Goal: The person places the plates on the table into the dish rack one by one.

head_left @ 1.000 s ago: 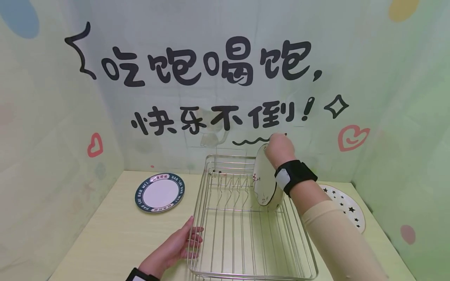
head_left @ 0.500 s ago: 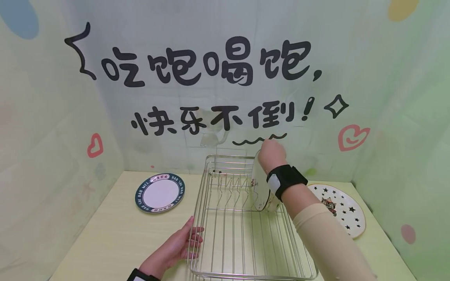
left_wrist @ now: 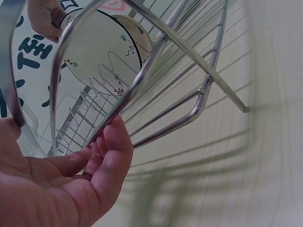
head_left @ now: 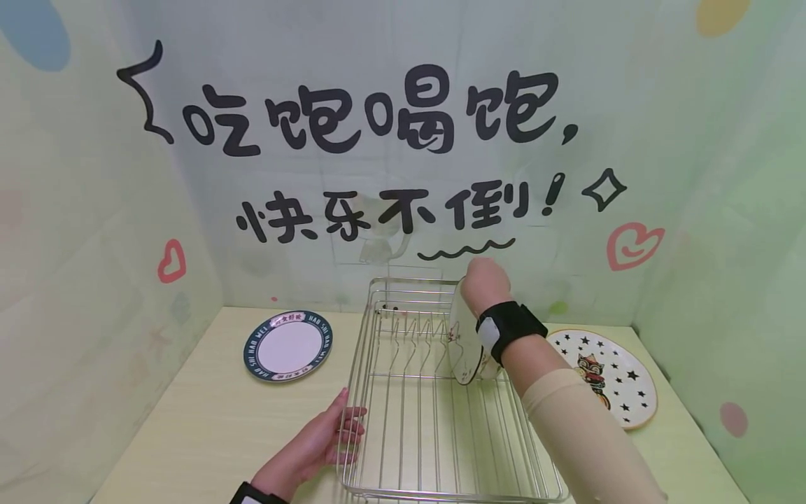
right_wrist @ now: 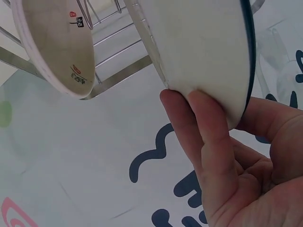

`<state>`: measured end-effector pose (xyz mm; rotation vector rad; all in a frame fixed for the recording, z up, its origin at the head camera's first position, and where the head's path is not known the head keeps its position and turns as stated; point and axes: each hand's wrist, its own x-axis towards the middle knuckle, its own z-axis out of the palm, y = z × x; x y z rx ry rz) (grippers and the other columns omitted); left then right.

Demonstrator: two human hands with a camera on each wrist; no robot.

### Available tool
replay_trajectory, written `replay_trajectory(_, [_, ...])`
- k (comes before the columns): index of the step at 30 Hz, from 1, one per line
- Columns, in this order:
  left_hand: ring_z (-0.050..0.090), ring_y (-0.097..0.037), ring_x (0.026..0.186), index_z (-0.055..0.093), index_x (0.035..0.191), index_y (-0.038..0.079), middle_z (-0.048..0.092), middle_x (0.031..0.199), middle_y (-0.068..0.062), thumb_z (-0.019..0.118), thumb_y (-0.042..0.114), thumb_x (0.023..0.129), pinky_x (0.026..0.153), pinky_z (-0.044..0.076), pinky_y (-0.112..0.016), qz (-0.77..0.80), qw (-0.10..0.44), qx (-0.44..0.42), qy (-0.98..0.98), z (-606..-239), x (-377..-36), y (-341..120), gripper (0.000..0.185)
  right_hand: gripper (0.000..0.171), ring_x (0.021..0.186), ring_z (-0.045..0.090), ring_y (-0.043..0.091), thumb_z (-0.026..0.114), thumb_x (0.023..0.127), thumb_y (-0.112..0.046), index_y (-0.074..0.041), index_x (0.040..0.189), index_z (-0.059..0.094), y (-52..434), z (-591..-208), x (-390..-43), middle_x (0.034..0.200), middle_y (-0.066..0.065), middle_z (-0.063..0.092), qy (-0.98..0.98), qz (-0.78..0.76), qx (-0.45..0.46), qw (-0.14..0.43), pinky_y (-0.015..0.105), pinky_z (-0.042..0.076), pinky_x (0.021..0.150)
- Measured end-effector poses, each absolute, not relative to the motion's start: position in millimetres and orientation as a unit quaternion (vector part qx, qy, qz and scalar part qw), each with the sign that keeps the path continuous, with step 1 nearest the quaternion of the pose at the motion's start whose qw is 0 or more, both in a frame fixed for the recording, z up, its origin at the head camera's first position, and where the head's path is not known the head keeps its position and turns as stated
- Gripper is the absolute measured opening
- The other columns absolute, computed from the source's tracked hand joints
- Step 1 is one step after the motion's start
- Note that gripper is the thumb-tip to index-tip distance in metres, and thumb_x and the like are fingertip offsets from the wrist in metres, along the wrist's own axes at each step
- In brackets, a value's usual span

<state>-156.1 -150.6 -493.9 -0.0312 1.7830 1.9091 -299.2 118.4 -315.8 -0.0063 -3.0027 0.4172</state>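
Note:
My right hand (head_left: 486, 285) pinches the upper rim of a white plate (head_left: 464, 346) with a dark edge and small floral prints. That plate stands on edge in the back right part of a wire dish rack (head_left: 441, 495), its lower edge among the divider wires. Close on its right is a cream dish (right_wrist: 57, 47) with small printed characters, upright in the rack and mostly hidden in the head view. Down at the rack's left side, my left hand (head_left: 315, 437) holds the side rail, with fingertips (left_wrist: 116, 137) curled round the metal in the left wrist view.
On the table (head_left: 182, 427) left of the rack lies a white plate (head_left: 287, 348) with a blue lettered rim. Right of the rack, partly behind the forearm, is a star-patterned plate (head_left: 620, 357) with a cartoon animal. A printed backdrop (head_left: 302, 42) rises behind.
My right hand has moved down and slightly left, lowering the floral plate into the rack. More of the star-patterned plate shows. The left hand has stayed on the rack.

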Motion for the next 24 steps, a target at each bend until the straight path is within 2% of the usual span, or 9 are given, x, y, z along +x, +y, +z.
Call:
replay_trajectory(10, [0.050,-0.014,0.081,0.035,0.138,-0.009,0.052,0.092,-0.004,0.025,0.071,0.091,0.069,0.052,-0.035,0.709,0.262,-0.010,0.654,-494,-157,-151,0.093,0.023,0.077,0.064,0.027,0.042,0.088,0.002,0.004,0.086,0.065,122,-325,-302,0.091,0.019,0.068,-0.987,0.146,0.004,0.063,0.043,0.054,0.066])
replay_trajectory(24, [0.051,-0.015,0.082,0.035,0.138,-0.009,0.052,0.093,-0.005,0.024,0.070,0.091,0.069,0.052,-0.035,0.706,0.255,-0.012,0.660,-496,-157,-150,0.092,0.025,0.080,0.066,0.033,0.044,0.091,-0.004,0.005,0.082,0.065,140,-329,-301,0.090,0.022,0.068,-0.989,0.140,0.001,0.053,0.044,0.054,0.067])
